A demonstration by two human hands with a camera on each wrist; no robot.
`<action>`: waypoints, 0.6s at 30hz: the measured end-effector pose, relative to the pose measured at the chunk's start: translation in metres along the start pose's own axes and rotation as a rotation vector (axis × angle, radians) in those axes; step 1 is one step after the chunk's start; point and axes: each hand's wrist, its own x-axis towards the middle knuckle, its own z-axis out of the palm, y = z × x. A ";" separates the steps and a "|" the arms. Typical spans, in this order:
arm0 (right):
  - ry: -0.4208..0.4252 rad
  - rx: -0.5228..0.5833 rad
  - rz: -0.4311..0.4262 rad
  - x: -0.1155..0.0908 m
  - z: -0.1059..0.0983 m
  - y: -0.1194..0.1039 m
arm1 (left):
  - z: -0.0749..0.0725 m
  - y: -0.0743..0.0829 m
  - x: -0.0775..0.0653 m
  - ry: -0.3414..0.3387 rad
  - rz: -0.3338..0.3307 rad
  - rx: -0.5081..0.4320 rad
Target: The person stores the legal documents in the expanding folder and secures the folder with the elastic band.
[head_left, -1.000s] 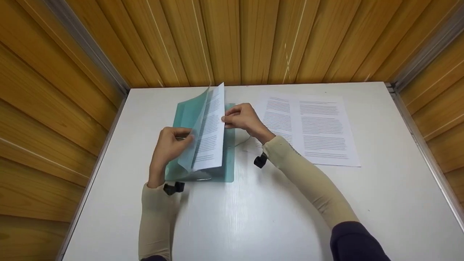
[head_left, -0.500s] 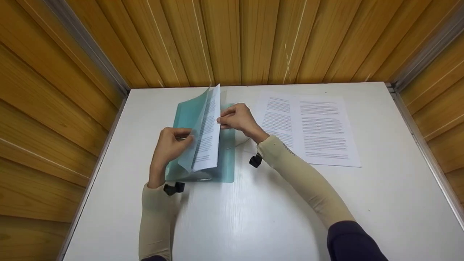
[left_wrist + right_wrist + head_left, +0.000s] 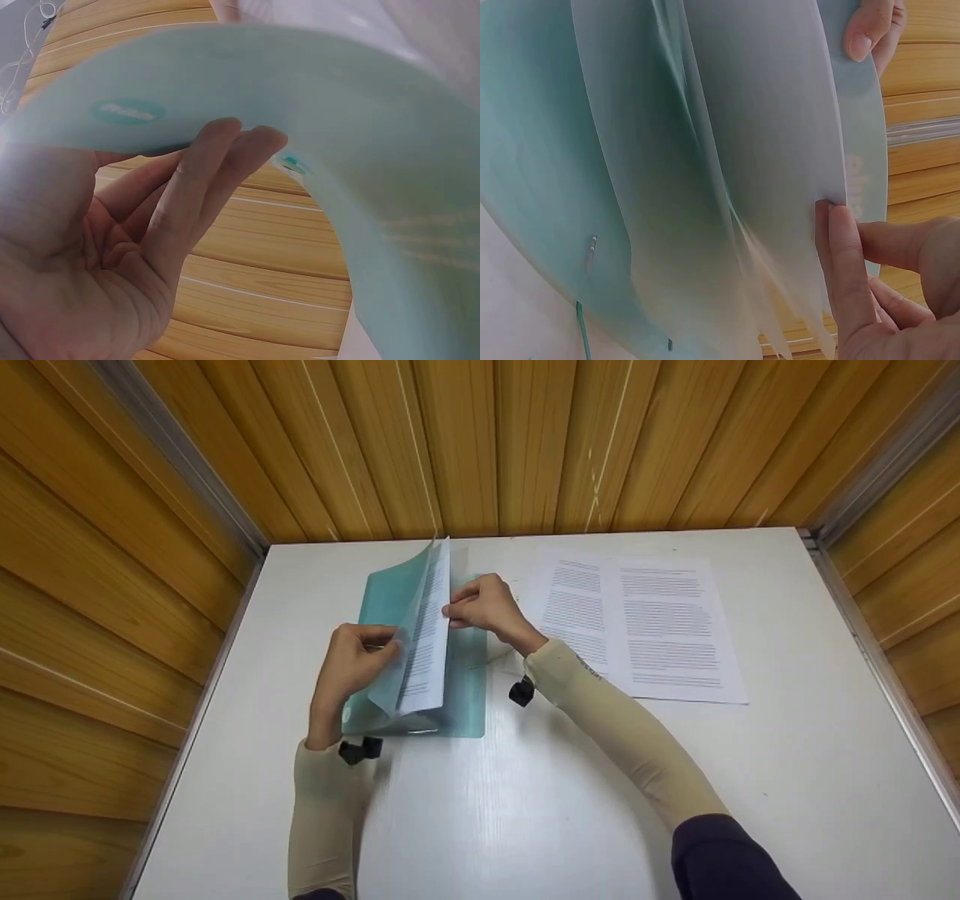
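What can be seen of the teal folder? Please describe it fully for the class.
The folder is translucent teal, apparently thin plastic, with rounded corners and an oval mark on its cover. It lies open on the white table, cover raised and bent. The left hand pinches the cover's edge; printed paper stands inside.

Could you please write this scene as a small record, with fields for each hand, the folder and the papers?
Left hand: grip on the raised cover
Right hand: grip on the edge of the held paper
Green folder: open, on the white table
Flat paper: printed, to the right of the folder
Wall: wood-patterned
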 end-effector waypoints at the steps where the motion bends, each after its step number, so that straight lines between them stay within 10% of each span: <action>1: 0.000 -0.005 -0.001 0.000 0.001 0.000 | 0.000 0.000 0.000 0.000 0.000 0.001; 18: -0.005 -0.003 -0.018 0.007 0.016 0.001 | -0.004 0.000 -0.002 -0.010 -0.017 0.021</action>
